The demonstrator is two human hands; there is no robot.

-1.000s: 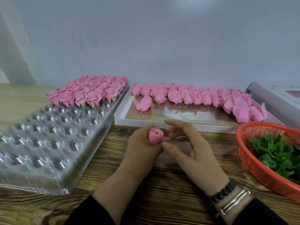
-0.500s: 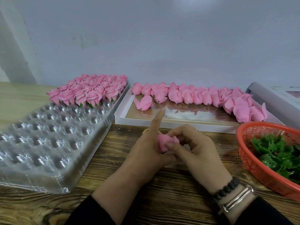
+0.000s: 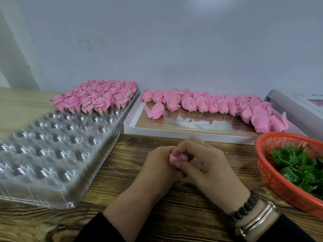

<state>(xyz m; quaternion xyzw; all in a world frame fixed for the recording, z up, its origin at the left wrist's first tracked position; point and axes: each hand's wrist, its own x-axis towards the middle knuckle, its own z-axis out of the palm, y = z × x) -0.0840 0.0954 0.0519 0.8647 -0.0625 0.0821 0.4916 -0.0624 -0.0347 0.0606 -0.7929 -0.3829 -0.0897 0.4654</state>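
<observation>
One rose bud [image 3: 178, 158] held above the tabletop [image 3: 122, 182]
Left hand [image 3: 157, 165] cups it; right hand [image 3: 212, 165] pinches from the right.

A craft workshop is being indicated: artificial roses [image 3: 97, 100] are being stocked in a blister tray [image 3: 52, 154] and box [image 3: 174, 133].

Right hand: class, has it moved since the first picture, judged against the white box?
Yes. The right hand closed: its fingers, open by the box front edge before, curled toward the person onto the rose in the left hand.
</observation>
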